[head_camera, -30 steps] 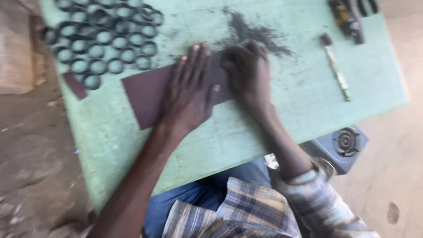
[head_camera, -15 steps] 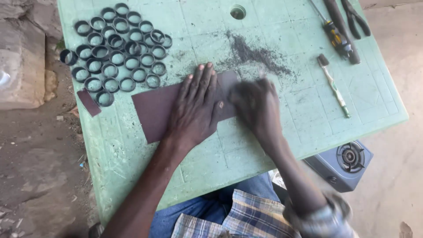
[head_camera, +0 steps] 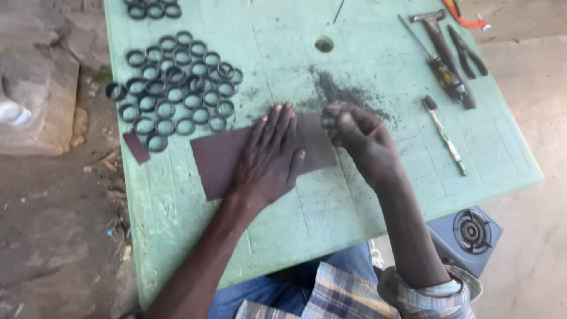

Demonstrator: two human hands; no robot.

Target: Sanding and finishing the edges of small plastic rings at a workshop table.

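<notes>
A dark brown sheet of sandpaper [head_camera: 221,159] lies on a pale green plastic table [head_camera: 354,207]. My left hand [head_camera: 269,156] presses flat on it with fingers spread. At the sheet's upper right corner my right hand [head_camera: 360,139] has its fingertips pinched on a small dark ring [head_camera: 328,122], which is mostly hidden by the fingers. Whether the ring touches the paper I cannot tell. Several dark rings [head_camera: 177,88] lie in a cluster to the upper left of the sheet.
Dark dust [head_camera: 342,94] is smeared beyond the sheet. A small sandpaper scrap [head_camera: 137,147] lies at the left edge. A screwdriver [head_camera: 440,68], pliers [head_camera: 469,53] and a thin tool [head_camera: 446,136] lie at the right. A blue stove [head_camera: 466,233] stands below the table's right corner.
My right hand was blurred in motion on the sheet's right part and is now sharp, pinched at the upper right corner. My left hand stays flat on the sheet.
</notes>
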